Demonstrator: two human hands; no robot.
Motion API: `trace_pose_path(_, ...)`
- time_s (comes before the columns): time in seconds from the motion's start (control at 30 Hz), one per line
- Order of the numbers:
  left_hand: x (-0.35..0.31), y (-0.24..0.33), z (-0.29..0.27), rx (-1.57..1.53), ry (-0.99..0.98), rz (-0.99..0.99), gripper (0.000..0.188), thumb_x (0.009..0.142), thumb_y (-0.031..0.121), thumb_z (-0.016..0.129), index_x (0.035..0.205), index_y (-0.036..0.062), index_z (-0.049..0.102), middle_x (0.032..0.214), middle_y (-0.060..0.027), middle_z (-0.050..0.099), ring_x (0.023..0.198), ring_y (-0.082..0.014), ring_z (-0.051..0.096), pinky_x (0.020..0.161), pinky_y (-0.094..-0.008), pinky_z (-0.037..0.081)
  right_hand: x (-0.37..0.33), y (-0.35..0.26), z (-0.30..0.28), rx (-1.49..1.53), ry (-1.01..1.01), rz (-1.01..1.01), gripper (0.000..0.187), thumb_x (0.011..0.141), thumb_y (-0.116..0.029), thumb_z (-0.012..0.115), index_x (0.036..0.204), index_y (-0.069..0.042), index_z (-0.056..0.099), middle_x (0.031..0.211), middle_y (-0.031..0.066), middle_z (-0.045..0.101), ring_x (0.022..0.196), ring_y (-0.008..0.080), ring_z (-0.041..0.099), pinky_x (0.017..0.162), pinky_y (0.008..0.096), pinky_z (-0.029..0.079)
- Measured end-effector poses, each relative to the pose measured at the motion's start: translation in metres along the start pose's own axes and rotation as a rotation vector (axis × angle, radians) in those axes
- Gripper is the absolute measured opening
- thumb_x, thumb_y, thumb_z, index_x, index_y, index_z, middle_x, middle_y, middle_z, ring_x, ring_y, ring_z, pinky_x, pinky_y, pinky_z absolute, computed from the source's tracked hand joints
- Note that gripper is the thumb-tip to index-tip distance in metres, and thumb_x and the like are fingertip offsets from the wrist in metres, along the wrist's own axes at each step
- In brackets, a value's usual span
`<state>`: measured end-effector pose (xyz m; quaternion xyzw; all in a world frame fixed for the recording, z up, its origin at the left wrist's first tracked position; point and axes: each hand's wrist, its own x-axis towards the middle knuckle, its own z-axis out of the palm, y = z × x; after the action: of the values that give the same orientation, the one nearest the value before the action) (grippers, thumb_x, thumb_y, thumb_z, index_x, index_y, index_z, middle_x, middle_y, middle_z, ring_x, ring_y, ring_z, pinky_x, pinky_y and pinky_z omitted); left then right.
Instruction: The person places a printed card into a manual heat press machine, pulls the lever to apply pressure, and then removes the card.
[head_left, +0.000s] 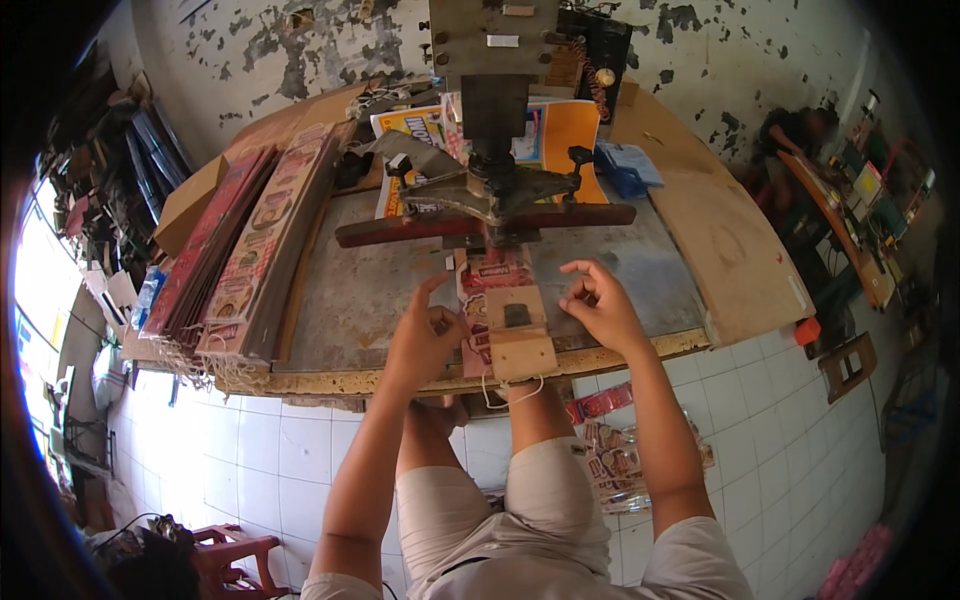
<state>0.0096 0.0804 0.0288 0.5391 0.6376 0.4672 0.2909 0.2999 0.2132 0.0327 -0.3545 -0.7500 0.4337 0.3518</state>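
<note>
"What's on the left of the table?"
"Two stacks of printed card, one red (205, 250), one paler (265, 235), side by side."

"Next?"
"One left hand (425, 340), thumb and forefinger spread in a gap, with nothing visible between them."

"Beside it?"
"One red printed strip (474, 350), lying at the table's front edge, and one tan piece (520, 350) over part of it, bearing one dark patch, with one white cord (497, 401) at its near end. One press (490, 190) stands just behind."

"And right of those?"
"One right hand (605, 315), fingers loosely curled, also seemingly holding nothing. Then one cardboard sheet (720, 240) and, well apart, one other person (790, 135)."
</note>
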Motion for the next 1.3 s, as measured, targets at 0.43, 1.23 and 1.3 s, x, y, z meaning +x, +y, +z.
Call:
trace_pose_path(0.43, -0.031, 0.010, 0.009, 0.475, 0.130, 0.576, 0.047, 0.092, 0.019, 0.081, 0.136, 0.0050, 0.072, 0.152, -0.0109, 0.064, 0.138, -0.0353, 0.060, 0.117, -0.0522, 0.043, -0.025, -0.013, 0.013, -0.397, 0.008, -0.510, 0.032, 0.099, -0.022, 0.078, 0.130, -0.013, 0.077, 0.152, 0.0039, 0.068, 0.147, 0.0314, 0.055, 0.122, 0.0499, 0.039)
trace_pose_path(1.23, -0.033, 0.009, 0.012, 0.534, 0.061, 0.596, 0.045, 0.097, 0.019, 0.077, 0.140, 0.0104, 0.074, 0.149, -0.0066, 0.071, 0.137, -0.0289, 0.064, 0.116, -0.0488, 0.043, -0.028, -0.009, 0.020, -0.433, 0.051, -0.516, 0.036, 0.093, -0.009, 0.084, 0.128, -0.011, 0.080, 0.139, 0.0019, 0.076, 0.124, 0.0262, 0.071, 0.105, 0.0421, 0.056)
trace_pose_path(1.3, -0.034, 0.009, 0.012, 0.533, 0.062, 0.599, 0.044, 0.097, 0.019, 0.077, 0.140, 0.0102, 0.074, 0.148, -0.0066, 0.071, 0.136, -0.0290, 0.065, 0.115, -0.0482, 0.044, -0.028, -0.009, 0.021, -0.430, 0.060, -0.517, 0.035, 0.092, -0.009, 0.085, 0.127, -0.011, 0.081, 0.139, 0.0017, 0.076, 0.122, 0.0254, 0.072, 0.104, 0.0414, 0.056)
